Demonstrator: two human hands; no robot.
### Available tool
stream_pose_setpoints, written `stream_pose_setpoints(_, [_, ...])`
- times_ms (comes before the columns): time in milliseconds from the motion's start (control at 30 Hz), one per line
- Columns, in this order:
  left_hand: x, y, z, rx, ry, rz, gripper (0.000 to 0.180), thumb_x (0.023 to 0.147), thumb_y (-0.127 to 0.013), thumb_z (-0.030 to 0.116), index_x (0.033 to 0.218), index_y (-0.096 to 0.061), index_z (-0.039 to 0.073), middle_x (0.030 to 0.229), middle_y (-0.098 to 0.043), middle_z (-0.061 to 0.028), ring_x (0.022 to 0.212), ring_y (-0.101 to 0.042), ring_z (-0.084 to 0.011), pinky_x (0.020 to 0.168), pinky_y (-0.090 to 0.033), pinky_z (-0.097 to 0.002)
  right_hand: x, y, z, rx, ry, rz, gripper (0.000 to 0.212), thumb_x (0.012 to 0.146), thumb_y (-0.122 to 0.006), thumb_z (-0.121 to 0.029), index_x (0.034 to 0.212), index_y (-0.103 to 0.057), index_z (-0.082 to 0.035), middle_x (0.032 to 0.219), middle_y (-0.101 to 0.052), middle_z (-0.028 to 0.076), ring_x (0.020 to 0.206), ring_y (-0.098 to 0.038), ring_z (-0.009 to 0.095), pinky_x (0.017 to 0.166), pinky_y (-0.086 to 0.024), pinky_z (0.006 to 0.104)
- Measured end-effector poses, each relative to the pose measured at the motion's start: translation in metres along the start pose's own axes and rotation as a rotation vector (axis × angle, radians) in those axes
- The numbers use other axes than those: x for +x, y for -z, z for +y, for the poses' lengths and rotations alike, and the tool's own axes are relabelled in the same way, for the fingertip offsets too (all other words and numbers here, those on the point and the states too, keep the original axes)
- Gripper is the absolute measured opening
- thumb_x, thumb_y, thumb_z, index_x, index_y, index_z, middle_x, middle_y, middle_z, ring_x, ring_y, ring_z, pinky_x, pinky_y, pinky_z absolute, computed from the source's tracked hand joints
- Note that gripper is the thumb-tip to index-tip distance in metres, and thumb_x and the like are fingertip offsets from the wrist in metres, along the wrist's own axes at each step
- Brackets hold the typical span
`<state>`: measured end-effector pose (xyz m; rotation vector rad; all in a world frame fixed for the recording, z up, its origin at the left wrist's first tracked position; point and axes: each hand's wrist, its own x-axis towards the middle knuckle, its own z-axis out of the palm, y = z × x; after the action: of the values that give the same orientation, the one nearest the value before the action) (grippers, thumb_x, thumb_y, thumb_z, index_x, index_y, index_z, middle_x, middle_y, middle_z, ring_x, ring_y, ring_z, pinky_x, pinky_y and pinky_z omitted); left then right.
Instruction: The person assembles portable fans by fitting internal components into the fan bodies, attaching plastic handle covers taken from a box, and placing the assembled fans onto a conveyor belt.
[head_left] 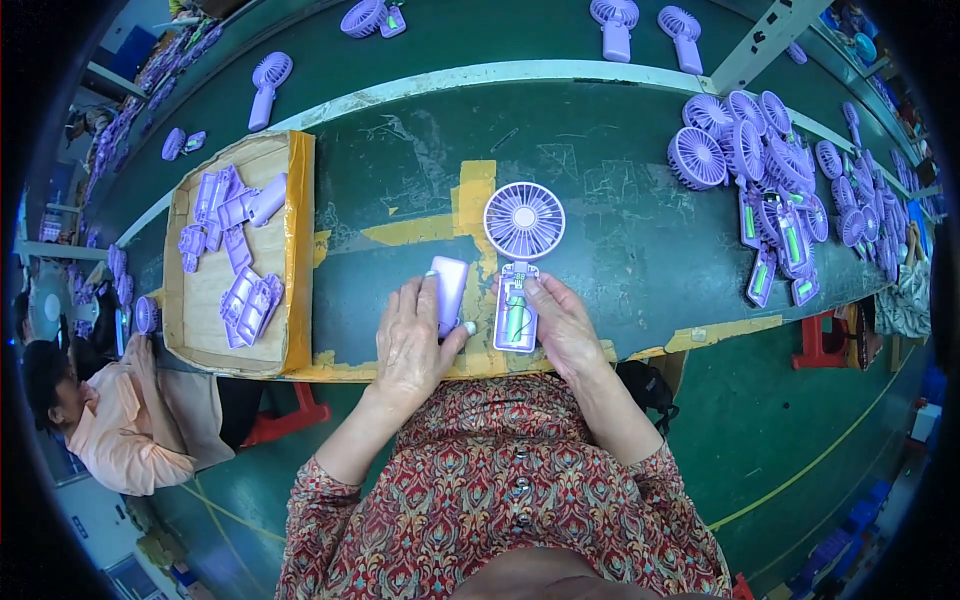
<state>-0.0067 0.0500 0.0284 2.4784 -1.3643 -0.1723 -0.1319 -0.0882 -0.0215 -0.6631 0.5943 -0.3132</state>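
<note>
A purple handheld fan (525, 222) lies face up on the green bench in front of me. Its handle is uncovered and shows a green battery (516, 318), thin wires and a small circuit board (519, 276). My right hand (566, 328) grips the handle from its right side, thumb near the circuit board. In my left hand (412, 330) is a smooth purple handle cover (452, 292), held between thumb and fingers just left of the fan. Cover and handle are apart.
On the left stands a cardboard tray (300, 250) with several purple shell parts (250, 305). Several fans with uncovered handles are heaped at the right (745, 150). Single fans (268, 85) lie beyond a pale rail (480, 75). A co-worker (130, 420) sits at far left.
</note>
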Motion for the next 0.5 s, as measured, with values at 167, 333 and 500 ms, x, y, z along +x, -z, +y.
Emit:
stream_pose_setpoints(167, [0.003, 0.002, -0.008, -0.01, 0.161, -0.077, 0.052, 0.068, -0.072, 0.018, 0.108, -0.05, -0.005, 0.1, -0.053, -0.0194, 0.09, -0.055, -0.036, 0.076, -0.046, -0.0431, 0.0, -0.002, -0.001, 0.032, -0.026, 0.012, 0.029, 0.096, -0.047, -0.02, 0.118, -0.049, 0.0, 0.104, -0.06, 0.007, 0.097, -0.056, 0.011, 0.086, -0.046, 0.0267])
stream_pose_setpoints(333, [0.018, 0.018, -0.01, -0.018, -0.025, -0.134, 0.042, 0.069, -0.068, 0.011, 0.107, -0.055, 0.001, 0.107, -0.052, -0.017, 0.094, -0.056, -0.0371, 0.079, -0.048, -0.0427, -0.002, 0.004, -0.001, 0.084, -0.033, 0.004, 0.037, 0.095, -0.047, -0.018, 0.124, -0.043, 0.005, 0.119, -0.055, 0.016, 0.108, -0.055, 0.021, 0.094, -0.045, 0.0335])
stream_pose_setpoints(500, [0.028, 0.015, -0.013, 0.036, -0.17, -0.13, 0.037, 0.072, -0.065, 0.009, 0.108, -0.058, 0.004, 0.118, -0.049, -0.0167, 0.099, -0.053, -0.0361, 0.081, -0.047, -0.0435, -0.002, 0.007, -0.005, 0.235, -0.053, -0.04, 0.033, 0.094, -0.047, -0.014, 0.123, -0.044, 0.003, 0.114, -0.056, 0.01, 0.104, -0.054, 0.016, 0.094, -0.043, 0.0313])
